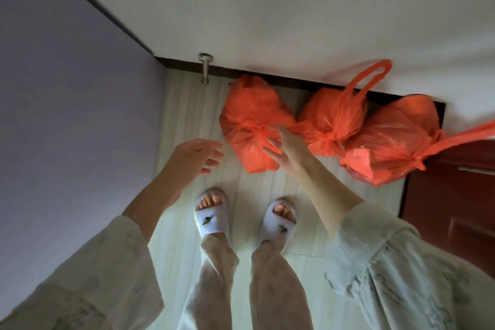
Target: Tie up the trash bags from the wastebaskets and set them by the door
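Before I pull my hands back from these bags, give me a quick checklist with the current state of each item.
1. Left bag knotted: ok, neck cinched.
2. Middle bag knotted: ok, handle loop sticks up.
3. Right bag knotted: ok, tied near its lower right.
4. Bags by the door: ok, all three on the floor along the baseboard, right bag next to the door.
5. Right hand free of the left bag: not ok, fingers touch its knot.
6. Left hand empty: ok, open in the air.
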### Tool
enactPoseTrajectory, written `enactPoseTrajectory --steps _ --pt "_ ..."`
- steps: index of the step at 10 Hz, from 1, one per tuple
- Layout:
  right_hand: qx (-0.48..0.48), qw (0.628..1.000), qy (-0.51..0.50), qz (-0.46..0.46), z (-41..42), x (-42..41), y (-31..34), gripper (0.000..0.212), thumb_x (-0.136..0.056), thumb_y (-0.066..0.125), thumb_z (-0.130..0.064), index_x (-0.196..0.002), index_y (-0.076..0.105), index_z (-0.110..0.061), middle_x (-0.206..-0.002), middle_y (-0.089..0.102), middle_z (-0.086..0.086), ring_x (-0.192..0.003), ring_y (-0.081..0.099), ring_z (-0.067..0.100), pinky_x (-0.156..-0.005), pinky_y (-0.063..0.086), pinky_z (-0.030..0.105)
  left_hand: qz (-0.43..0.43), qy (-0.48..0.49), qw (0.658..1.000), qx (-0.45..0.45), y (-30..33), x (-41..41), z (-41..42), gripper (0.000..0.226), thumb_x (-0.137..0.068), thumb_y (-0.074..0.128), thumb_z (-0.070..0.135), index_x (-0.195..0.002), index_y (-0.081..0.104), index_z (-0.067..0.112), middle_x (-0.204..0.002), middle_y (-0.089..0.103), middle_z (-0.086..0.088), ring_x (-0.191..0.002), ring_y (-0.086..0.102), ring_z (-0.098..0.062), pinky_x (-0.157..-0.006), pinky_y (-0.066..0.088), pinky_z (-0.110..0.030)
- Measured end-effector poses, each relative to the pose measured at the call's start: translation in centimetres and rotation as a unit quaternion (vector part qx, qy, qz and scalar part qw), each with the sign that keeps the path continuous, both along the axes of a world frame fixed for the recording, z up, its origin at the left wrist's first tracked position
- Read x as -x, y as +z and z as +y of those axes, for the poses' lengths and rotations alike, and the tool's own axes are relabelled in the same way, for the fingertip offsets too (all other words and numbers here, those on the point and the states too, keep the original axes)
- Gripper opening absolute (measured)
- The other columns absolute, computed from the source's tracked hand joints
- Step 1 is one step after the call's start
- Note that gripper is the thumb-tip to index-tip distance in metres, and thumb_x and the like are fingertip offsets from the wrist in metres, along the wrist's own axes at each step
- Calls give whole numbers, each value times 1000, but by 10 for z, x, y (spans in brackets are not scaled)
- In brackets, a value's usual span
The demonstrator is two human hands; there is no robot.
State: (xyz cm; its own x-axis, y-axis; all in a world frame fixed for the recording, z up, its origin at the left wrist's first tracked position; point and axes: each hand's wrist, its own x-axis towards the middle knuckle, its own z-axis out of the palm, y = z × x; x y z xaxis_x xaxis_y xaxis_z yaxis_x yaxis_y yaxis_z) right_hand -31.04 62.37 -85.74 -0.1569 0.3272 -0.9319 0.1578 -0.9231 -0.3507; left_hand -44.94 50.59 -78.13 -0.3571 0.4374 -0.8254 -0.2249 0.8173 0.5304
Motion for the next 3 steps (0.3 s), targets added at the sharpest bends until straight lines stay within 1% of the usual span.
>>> enactPoseTrajectory --steps 1,2,3 --pt "-1 1000 -19 9 14 -2 -1 18 -95 45 -18 -80 56 -21 -120 45 1 -123 46 22 -83 46 36 1 0 1000 0 -4 -3 4 23 -93 42 10 -97 64 14 -86 66 -2 -80 62 -17 -75 49 -27" --pt "-5 1000 7 -3 21 -9 12 17 -95 47 -21 -105 57 -13 -118 46 5 -123 48 23 -83 46 36 3 -8 1000 -2 7 -6 9 23 -93 42 11 -92 64 16 -85 66 -1 -80 62 -17 -73 49 -26" --pt "-11 999 32 -1 24 -17 41 34 -93 50 -20 -126 49 -9 -115 50 7 -113 53 23 -77 49 34 15 -33 999 -12 37 -10 17 25 -93 41 11 -87 63 20 -84 66 1 -78 62 -15 -71 48 -24"
